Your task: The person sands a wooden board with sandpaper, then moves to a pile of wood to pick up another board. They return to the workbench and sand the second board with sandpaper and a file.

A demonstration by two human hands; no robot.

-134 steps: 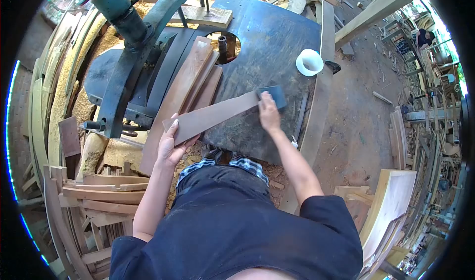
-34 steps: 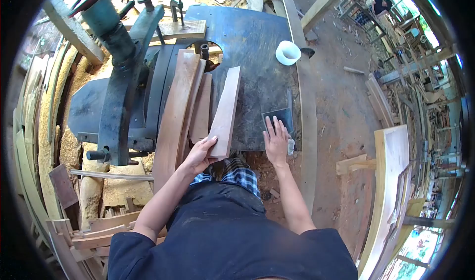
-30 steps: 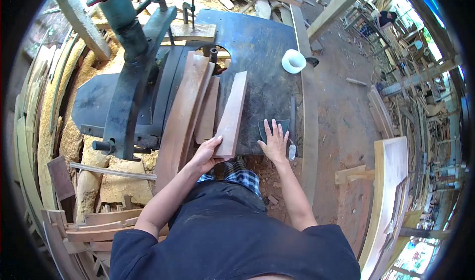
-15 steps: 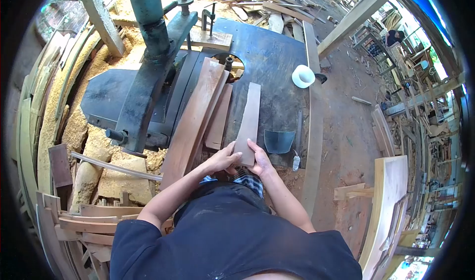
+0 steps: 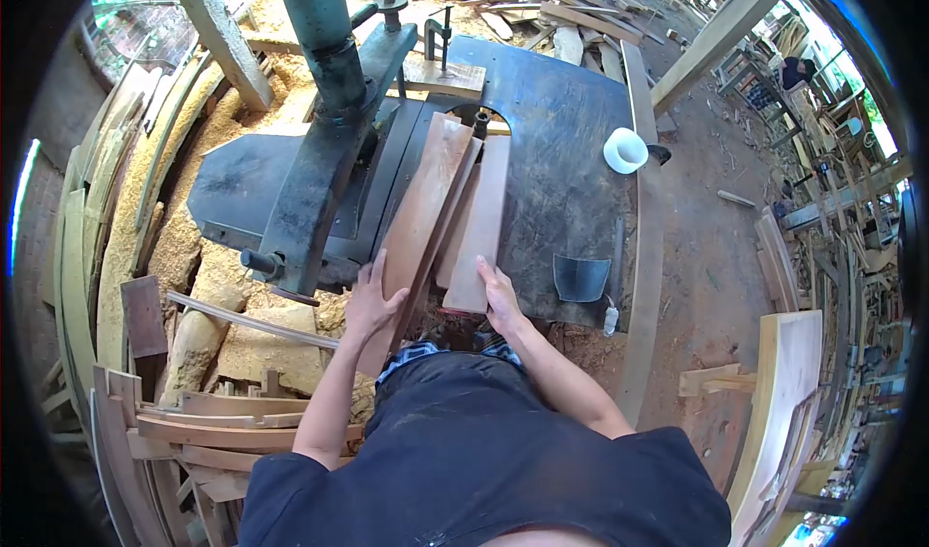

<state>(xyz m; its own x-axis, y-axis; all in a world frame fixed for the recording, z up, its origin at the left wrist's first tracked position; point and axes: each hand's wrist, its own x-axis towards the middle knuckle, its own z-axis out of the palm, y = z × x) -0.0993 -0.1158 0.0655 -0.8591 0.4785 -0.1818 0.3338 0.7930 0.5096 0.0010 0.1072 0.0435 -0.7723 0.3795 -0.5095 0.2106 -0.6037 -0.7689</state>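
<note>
My right hand (image 5: 499,295) grips the lower right edge of a pale tapered board (image 5: 481,228), which lies slanting beside the other boards. My left hand (image 5: 370,300) has its fingers spread against the left edge of a long reddish-brown board (image 5: 422,208). Between these two boards a shorter brown piece (image 5: 459,226) is partly hidden. All of them rest at the near side of the dark machine table (image 5: 552,179).
A green machine arm (image 5: 334,141) rises left of the boards. On the table are a white roll (image 5: 625,150), a dark curved piece (image 5: 581,278) and a clamp (image 5: 438,39). Stacked wood (image 5: 223,431) is at lower left, and a wooden panel (image 5: 774,402) stands at right.
The pale board has moved left against the other boards and its outline looks different. My left hand has let go of it and moved left to the long board. The view has shifted slightly.
</note>
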